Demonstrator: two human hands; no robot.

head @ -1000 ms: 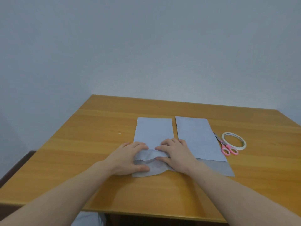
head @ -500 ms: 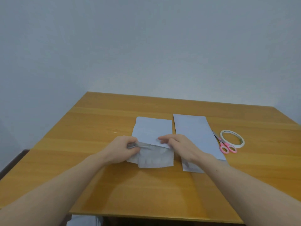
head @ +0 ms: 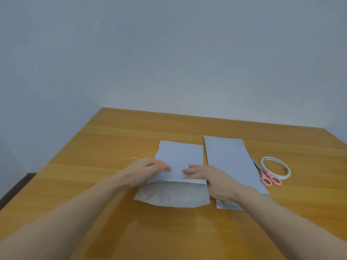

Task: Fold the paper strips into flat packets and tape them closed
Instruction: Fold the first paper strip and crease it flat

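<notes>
At the middle of the wooden table (head: 116, 147), the left paper strip (head: 180, 156) lies partly folded, its near end doubled over toward twelve o'clock so a grey underside flap shows at six o'clock, bowed slightly off the wood. Both hands work this strip, close together but not touching: the left hand (head: 148, 170) has its fingers curled at the nine o'clock side of the folded edge, seemingly pinching the layer, and the right hand (head: 206, 177) lies with fingers fairly straight, pressing the paper flat at the three o'clock side. To do this step well, I judge the side edges of the two layers should be lined up before any crease is set, then the fingertips run outward from the centre along the fold so the bowed near edge flattens. A second paper strip (head: 231, 162) waits unfolded just beside it at three o'clock, under the right wrist. Farther toward three o'clock sit pink-handled scissors (head: 268, 177), lying against a tape roll (head: 275, 167), untouched; taping looks some way off.
</notes>
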